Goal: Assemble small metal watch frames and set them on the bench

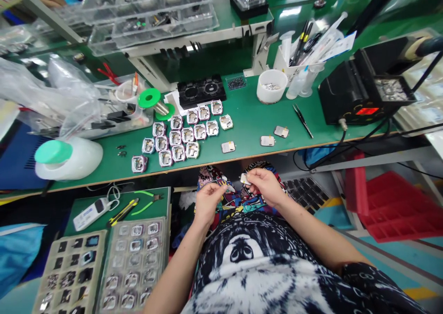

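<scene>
My right hand [266, 185] pinches a small square metal part [245, 179] just below the front edge of the green workbench [249, 115], above my lap. My left hand [208, 199] is closed close beside it, fingertips near the part; what it holds, if anything, I cannot make out. On the bench above lie several similar small square parts in rows [183, 136], and three loose ones [228, 146] nearer the edge.
A white bottle with a green cap [67, 157] lies at the left. A solder spool [149, 98], black fixture [201, 91], white cup [272, 85], tweezers [303, 120] and a black heating station [363, 92] stand on the bench. Part trays [104, 268] sit lower left.
</scene>
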A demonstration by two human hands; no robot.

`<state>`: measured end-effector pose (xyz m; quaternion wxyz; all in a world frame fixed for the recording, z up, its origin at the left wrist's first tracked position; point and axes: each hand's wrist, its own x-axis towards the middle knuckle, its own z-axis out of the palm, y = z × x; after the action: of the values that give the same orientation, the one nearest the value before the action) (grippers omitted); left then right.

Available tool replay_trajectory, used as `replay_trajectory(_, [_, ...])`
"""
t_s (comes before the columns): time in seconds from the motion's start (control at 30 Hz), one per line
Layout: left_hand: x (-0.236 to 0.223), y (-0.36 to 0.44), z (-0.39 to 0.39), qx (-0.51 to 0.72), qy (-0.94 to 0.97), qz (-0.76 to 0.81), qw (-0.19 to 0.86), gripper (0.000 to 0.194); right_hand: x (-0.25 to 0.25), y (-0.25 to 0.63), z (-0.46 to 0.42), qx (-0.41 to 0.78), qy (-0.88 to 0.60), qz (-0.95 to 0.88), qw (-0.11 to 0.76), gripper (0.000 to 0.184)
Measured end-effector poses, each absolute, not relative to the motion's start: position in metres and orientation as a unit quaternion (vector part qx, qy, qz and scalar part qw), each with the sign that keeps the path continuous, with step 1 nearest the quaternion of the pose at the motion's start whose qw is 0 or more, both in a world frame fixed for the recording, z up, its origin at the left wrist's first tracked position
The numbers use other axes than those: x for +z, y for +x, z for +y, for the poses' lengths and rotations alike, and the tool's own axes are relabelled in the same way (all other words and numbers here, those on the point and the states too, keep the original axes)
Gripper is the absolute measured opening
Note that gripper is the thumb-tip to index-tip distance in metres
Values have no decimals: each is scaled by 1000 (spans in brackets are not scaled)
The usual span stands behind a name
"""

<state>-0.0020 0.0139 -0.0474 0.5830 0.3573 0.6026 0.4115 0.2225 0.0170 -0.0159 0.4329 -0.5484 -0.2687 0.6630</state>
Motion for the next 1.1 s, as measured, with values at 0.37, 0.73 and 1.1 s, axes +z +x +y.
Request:
replay_trajectory(0.37, [-58,-4,15,359,429,620,550,52,-34,225,23,708,-537,-210,408,45])
replay_trajectory(0.73, [-36,-56,38,238,599,678,352,56,-99,248,32,735,-540,-146,383,45])
replay_trajectory(1.1, [20,-249,119,135,464,872,77,26,-98,238,34,743,-529,-175,372,47])
